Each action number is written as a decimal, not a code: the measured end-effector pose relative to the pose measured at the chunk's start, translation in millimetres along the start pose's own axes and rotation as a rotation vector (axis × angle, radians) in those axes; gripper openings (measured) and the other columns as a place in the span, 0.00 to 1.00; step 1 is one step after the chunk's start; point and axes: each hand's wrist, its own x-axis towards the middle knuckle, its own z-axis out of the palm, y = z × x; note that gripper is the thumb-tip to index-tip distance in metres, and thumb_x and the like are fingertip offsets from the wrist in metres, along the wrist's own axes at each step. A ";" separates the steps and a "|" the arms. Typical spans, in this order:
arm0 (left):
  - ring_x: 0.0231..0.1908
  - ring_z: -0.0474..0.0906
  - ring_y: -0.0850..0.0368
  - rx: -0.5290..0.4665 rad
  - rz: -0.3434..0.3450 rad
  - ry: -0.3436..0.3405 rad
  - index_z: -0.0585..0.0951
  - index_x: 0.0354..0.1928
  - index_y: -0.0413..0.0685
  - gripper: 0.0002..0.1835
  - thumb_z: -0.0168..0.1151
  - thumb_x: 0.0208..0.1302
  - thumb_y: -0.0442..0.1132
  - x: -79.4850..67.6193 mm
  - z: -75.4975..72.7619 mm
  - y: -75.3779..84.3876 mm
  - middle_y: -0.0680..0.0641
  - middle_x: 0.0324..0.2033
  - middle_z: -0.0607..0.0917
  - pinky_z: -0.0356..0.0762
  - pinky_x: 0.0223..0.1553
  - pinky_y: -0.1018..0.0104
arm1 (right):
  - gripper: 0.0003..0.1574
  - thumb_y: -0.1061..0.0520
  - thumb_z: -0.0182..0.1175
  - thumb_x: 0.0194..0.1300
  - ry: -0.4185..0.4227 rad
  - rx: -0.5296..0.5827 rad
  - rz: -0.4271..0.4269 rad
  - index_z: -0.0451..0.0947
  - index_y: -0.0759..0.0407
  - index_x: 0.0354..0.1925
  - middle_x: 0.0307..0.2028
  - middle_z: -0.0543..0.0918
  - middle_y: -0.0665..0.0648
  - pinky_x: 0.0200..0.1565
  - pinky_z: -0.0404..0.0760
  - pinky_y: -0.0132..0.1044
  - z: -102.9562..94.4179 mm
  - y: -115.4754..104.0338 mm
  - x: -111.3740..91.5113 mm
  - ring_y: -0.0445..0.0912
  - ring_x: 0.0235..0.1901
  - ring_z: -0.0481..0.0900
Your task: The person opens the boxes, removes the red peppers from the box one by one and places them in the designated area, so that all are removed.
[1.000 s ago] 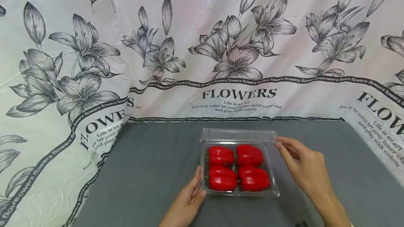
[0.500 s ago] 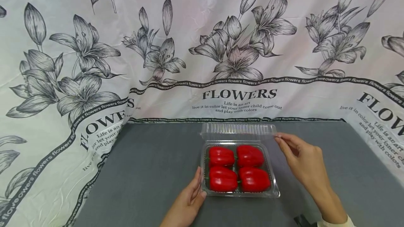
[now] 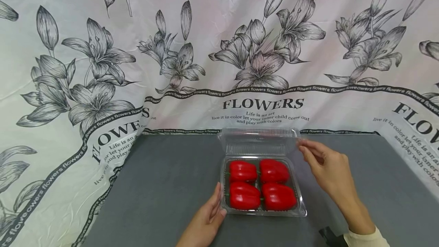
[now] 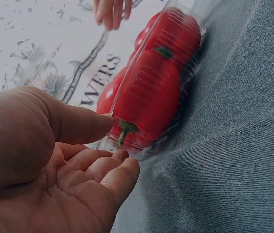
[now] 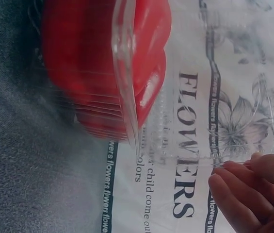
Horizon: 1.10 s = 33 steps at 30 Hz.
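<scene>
A clear plastic clamshell container [image 3: 259, 213] sits on the table with several red bell peppers [image 3: 244, 196] in its base. Its clear lid [image 3: 257, 140] stands raised at the far side, tilted. My left hand [image 3: 203, 220] holds the base's left side, thumb at the rim and fingers lower against the wall, as the left wrist view shows near a green pepper stem [image 4: 125, 130]. At the lid's right edge, my right hand [image 3: 329, 172] pinches the plastic between thumb and fingers; the right wrist view shows this grip [image 5: 253, 189] beyond the peppers.
A grey cloth [image 3: 164, 186] covers the table. Behind it hangs a white curtain [image 3: 192, 113] printed with flowers and lettering, which also runs along both sides. A black object [image 3: 330, 236] shows by the right sleeve [image 3: 367, 238].
The lid has swung further upright at the back, with my right hand rising slightly along with its edge. My left hand stays on the base, and the peppers keep their places.
</scene>
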 end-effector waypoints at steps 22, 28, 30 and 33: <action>0.81 0.46 0.43 -0.002 -0.033 -0.003 0.46 0.85 0.42 0.41 0.57 0.81 0.39 1.2 0.2 0.6 0.41 0.84 0.50 0.57 0.70 0.78 | 0.25 0.56 0.68 0.74 -0.165 0.025 0.021 0.82 0.60 0.66 0.55 0.89 0.61 0.43 0.73 0.10 -0.9 11.4 11.2 0.57 0.47 0.90; 0.81 0.46 0.40 -0.014 -0.020 -0.020 0.45 0.85 0.40 0.41 0.55 0.82 0.37 1.4 -1.0 1.1 0.38 0.83 0.49 0.57 0.71 0.76 | 0.29 0.54 0.67 0.76 -0.207 0.022 0.017 0.78 0.61 0.70 0.57 0.88 0.61 0.43 0.73 0.10 0.4 12.4 13.5 0.57 0.49 0.90; 0.81 0.46 0.40 -0.009 -0.018 -0.020 0.45 0.85 0.40 0.41 0.55 0.82 0.37 1.2 -1.2 1.7 0.38 0.83 0.49 0.58 0.71 0.75 | 0.30 0.53 0.67 0.76 -0.216 0.022 0.020 0.77 0.61 0.71 0.58 0.87 0.60 0.43 0.74 0.10 0.1 12.8 14.1 0.57 0.49 0.90; 0.81 0.47 0.40 0.005 -0.008 -0.017 0.45 0.85 0.40 0.40 0.55 0.82 0.37 1.1 -1.4 2.2 0.38 0.83 0.50 0.57 0.71 0.76 | 0.32 0.52 0.67 0.76 -0.227 0.020 0.026 0.76 0.59 0.73 0.59 0.87 0.60 0.43 0.73 0.10 -0.1 13.5 15.6 0.56 0.50 0.90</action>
